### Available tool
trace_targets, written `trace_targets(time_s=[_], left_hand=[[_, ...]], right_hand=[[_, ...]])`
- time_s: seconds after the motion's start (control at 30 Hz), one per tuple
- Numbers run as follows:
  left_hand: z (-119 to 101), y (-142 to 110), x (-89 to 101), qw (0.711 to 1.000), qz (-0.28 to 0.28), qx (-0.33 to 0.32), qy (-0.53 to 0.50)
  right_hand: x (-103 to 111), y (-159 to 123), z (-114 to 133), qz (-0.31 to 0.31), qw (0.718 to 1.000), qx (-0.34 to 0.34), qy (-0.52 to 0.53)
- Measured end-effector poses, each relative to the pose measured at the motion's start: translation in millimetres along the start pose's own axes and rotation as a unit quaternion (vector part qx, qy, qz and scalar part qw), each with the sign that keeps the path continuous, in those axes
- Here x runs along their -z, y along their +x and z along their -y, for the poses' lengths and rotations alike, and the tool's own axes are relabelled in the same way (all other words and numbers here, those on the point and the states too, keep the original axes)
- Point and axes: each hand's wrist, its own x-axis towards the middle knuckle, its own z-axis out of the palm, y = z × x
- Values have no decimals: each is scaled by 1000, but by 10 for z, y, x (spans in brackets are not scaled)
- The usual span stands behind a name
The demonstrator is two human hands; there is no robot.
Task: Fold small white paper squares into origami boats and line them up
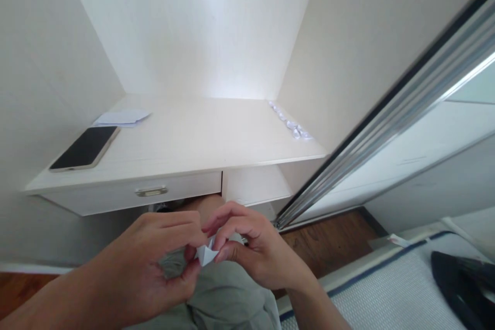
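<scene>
A small piece of folded white paper (207, 253) is held between my two hands, above my lap. My left hand (164, 258) pinches its left side between thumb and fingers. On the other side, my right hand (247, 247) grips it with thumb and fingertips. The fingers cover much of the paper, so only a pointed, creased part shows. Beyond the hands is the white shelf top (201, 134). Several small folded white paper pieces (296, 130) lie in a row along its right edge.
A phone (87, 148) with a dark screen lies at the shelf's left, beside a stack of white paper (121, 117). Below is a drawer with a metal handle (151, 192). A sliding door track (371, 108) runs at the right, above a bed (390, 278) with a black object (464, 283).
</scene>
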Motion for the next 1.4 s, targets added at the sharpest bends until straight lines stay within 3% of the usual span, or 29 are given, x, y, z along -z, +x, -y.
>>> trace_targets(time_s=[0.2, 0.37, 0.47, 0.6, 0.73, 0.97, 1.1, 1.23, 1.4], left_hand=[[77, 226, -139, 995, 14, 7, -96], [174, 363, -238, 968, 38, 111, -221], [265, 410, -296, 933, 83, 172, -307], [421, 522, -333, 894, 155, 227, -353], [546, 753, -333, 914, 160, 242, -284], [657, 1317, -382, 945, 167, 175, -221], [791, 1641, -530, 964, 169, 119, -166], [983, 1949, -705, 945, 168, 142, -242], [1328, 2388, -869, 934, 117, 151, -302]], right_hand=[[154, -95, -16, -72, 991, -59, 94], [307, -115, -59, -102, 985, -89, 102], [380, -107, -90, -113, 989, -82, 42], [443, -105, -174, -131, 980, -38, -146], [507, -110, -288, -113, 945, 27, -305], [841, 48, -339, -169, 939, 1, -301], [1178, 210, -406, -141, 926, -4, -351], [1501, 347, -506, -115, 893, -17, -435], [1893, 648, -622, -82, 848, -84, -516]])
